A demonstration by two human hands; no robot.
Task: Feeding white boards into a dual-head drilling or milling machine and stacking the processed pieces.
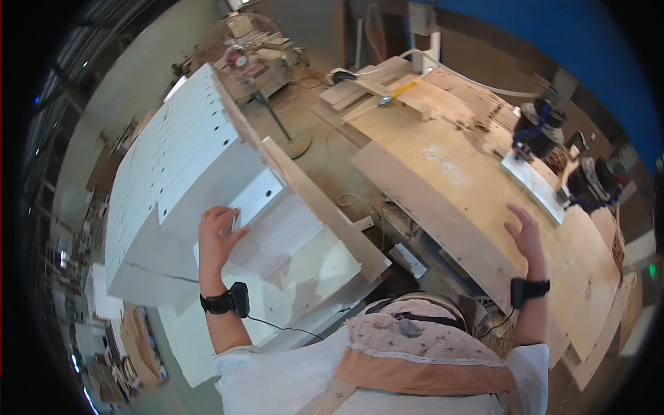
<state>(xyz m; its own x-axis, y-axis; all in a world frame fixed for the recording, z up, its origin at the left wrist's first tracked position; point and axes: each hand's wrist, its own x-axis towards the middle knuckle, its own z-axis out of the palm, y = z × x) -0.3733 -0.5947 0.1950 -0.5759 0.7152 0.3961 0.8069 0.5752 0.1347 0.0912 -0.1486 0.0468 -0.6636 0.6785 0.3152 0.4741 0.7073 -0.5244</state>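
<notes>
In the head view, the left hand (220, 235) is over the lower boards on the person's left, its fingers parted and bent beside a short white board (257, 197). No firm grasp shows; whether the fingertips touch that board I cannot tell at this angle. The right hand (526, 235) hangs above the wooden worktable (449, 190) with thumb and fingers apart, holding nothing.

The short white board lies next to a tall stack of white boards (173, 152), at a lower level than its top. Another piece, the narrow white board (536, 188), is on the worktable, right by two dark machine heads (541, 128) and beyond the right hand.

As for progress, the upper boards in the stack already bear rows of dark holes, and the short white board has at least one, so those seem to be drilled. The narrow white board is set in place at the machine heads, but its surface is too bright and small to show whether its holes are made. Judging by that, this piece may be the one left to finish.
</notes>
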